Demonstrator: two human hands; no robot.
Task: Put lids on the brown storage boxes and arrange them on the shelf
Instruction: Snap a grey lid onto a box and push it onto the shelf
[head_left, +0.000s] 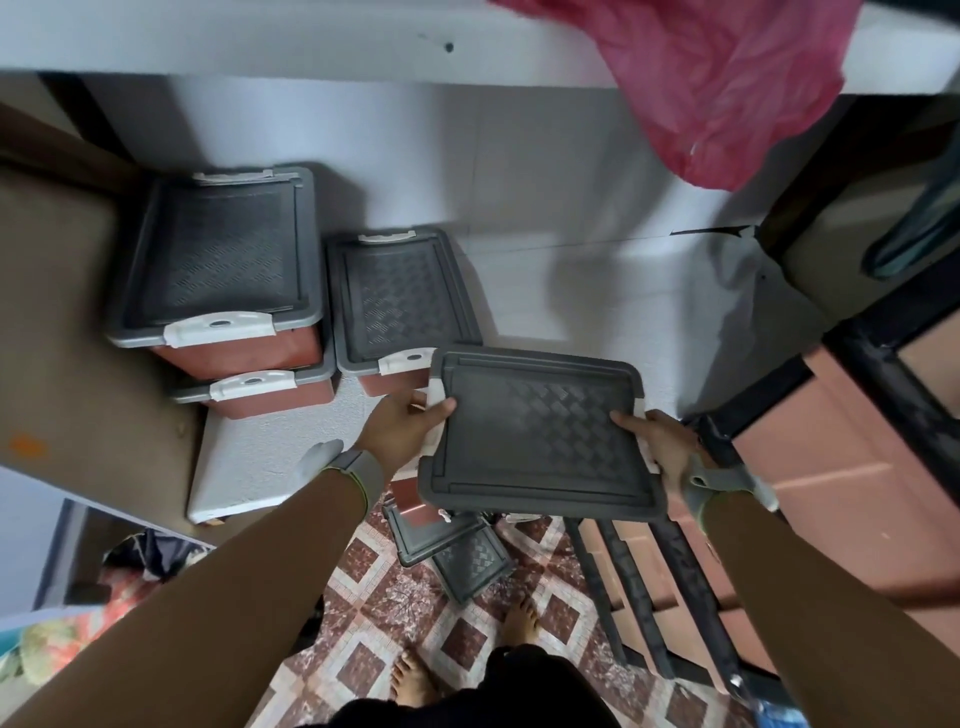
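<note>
The person held a brown plastic storage box with a dark grey patterned lid (540, 431) in the air between both hands, just in front of the white shelf board (545, 218). The left hand (402, 431) gripped the box's left short end, its fingers (441, 406) curled over the white latch there; the right hand (662, 449) gripped the opposite short end, thumb lying on the lid. So the box's long axis ran from hand to hand, crosswise to the person.

On the shelf, a single lidded brown box (402, 301) stood just beyond and left of the carried one, its long axis pointing away towards the wall. Left of that stood a stack of two lidded brown boxes (223, 291). The bare stretch of shelf lay ahead and to the right of the single box, nearer the right hand. As I judged it, the carried box needed turning to match its neighbours before going down beside them. Loose grey lids (447, 540) lay on the tiled floor (363, 613) below.
</note>
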